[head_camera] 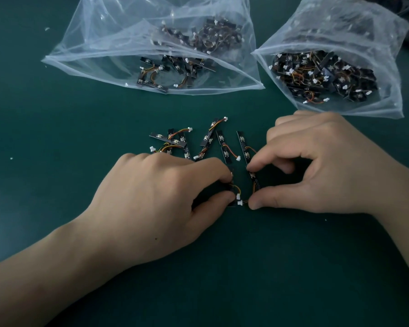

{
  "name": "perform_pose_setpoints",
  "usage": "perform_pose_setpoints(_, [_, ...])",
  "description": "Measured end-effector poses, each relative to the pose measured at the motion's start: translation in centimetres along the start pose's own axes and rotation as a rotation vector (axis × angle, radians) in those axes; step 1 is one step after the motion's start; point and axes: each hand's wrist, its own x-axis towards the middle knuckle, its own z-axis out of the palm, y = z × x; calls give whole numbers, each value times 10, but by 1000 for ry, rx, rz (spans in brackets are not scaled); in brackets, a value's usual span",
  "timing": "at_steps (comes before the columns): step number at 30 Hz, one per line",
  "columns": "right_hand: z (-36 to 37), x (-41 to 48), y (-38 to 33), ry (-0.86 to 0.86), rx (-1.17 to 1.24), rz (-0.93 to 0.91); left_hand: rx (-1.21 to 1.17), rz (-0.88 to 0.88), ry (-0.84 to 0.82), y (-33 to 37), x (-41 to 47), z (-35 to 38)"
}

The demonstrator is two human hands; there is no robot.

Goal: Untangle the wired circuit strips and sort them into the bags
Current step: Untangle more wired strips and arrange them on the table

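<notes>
Several small black circuit strips (206,140) with orange-red wires and white plugs lie loose on the green table, just beyond my hands. My left hand (156,204) pinches one strip (233,191) between thumb and forefinger. My right hand (321,161) pinches a second strip (255,179) the same way. The two held strips sit close together, their wires and white plugs (239,201) meeting between my thumbs. Two clear plastic bags hold more strips: the left bag (85,64) at the back centre, the right bag (387,100) at the back right.
The green table (57,128) stretches to the left and towards me. Small white specks (11,158) lie on it at the left. Dark cables or gear sit at the far right corner behind the right bag.
</notes>
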Motion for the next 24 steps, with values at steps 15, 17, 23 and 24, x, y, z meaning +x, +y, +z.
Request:
perform_pose_setpoints(15, [-3,-1,1,-11,-15,-18,0,20,10,-3,-1,2])
perform_pose_setpoints(17, [-3,-2,2,-6,-13,-18,-7,29,5,-3,-1,1])
perform_pose_setpoints(23, [-2,-2,4,31,0,-39,8,18,-4,0,-1,0])
perform_pose_setpoints(24, [-2,-2,4,70,5,-43,14,18,-8,1,-2,0])
